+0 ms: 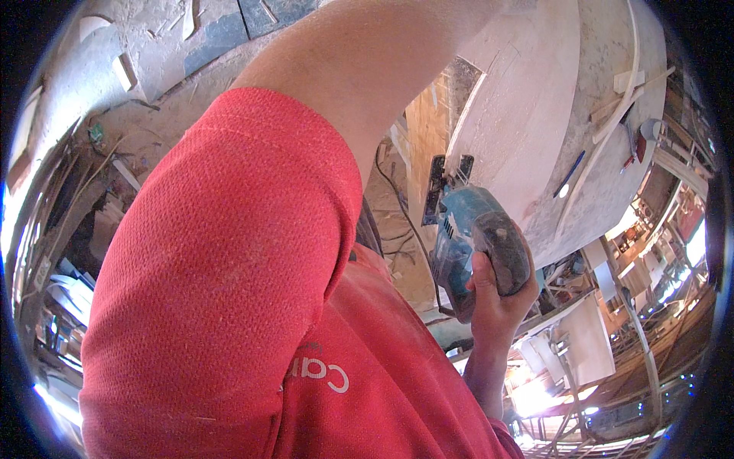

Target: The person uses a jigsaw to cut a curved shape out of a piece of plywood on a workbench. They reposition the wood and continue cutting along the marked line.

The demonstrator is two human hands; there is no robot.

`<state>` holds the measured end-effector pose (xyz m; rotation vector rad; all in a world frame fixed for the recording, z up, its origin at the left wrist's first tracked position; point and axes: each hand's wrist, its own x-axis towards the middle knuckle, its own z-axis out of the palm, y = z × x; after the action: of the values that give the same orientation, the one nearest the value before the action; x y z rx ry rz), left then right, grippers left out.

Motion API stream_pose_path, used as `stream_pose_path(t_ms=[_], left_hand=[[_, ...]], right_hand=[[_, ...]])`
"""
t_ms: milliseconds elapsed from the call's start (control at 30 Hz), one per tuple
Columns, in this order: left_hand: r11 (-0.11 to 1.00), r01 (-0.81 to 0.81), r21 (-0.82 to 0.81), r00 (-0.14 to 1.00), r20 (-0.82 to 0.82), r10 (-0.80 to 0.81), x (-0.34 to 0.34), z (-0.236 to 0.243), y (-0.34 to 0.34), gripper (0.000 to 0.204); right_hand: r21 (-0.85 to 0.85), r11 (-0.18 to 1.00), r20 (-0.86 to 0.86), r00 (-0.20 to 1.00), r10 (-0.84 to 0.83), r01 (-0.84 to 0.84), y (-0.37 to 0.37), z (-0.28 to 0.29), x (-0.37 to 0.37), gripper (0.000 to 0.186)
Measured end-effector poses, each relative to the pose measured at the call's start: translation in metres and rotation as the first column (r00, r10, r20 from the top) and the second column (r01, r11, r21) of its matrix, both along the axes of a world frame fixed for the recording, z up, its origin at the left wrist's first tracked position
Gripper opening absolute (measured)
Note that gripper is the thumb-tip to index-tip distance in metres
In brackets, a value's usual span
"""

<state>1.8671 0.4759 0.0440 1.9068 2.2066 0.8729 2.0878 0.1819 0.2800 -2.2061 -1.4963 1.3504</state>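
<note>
My right hand (505,302) is wrapped around the dark handle of a dusty teal jigsaw (459,214), its thumb on the left side. The jigsaw's black base plate (434,191) rests at the near edge of a pale wooden sheet (527,99). Sawdust lies along that edge; the blade itself I cannot make out. My left arm (344,69), in a red sleeve, reaches across the top of the view over the sheet. The left hand is beyond the upper edge of the picture.
A blue pen-like tool (569,174) and thin curved wooden strips (618,115) lie on the sheet to the right. A dark cord (405,210) hangs beside the jigsaw. Wood offcuts (124,73) are scattered at the upper left. More timber pieces (573,336) stand at the lower right.
</note>
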Motion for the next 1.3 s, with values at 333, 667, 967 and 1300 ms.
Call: stream_pose_path(t_ms=[333, 667, 967, 1300], left_hand=[[1.000, 0.008, 0.000, 1.000, -0.022, -0.008, 0.000, 0.002, -0.004, 0.066], [1.000, 0.009, 0.003, 1.000, -0.003, -0.009, -0.001, 0.008, -0.008, 0.063], [0.999, -0.008, 0.033, 1.000, 0.016, 0.008, 0.000, 0.000, -0.002, 0.065], [0.998, 0.020, 0.063, 0.998, -0.060, -0.016, -0.005, -0.020, 0.006, 0.060]], right_hand=[[-0.010, 1.000, 0.019, 1.000, -0.004, 0.005, 0.003, 0.000, -0.003, 0.072], [-0.001, 1.000, 0.019, 0.999, 0.028, -0.028, 0.005, 0.000, -0.002, 0.073], [0.016, 1.000, -0.004, 1.000, 0.007, -0.007, 0.008, 0.000, -0.008, 0.070], [-0.010, 0.999, -0.003, 0.999, -0.038, 0.038, 0.012, -0.001, -0.013, 0.065]])
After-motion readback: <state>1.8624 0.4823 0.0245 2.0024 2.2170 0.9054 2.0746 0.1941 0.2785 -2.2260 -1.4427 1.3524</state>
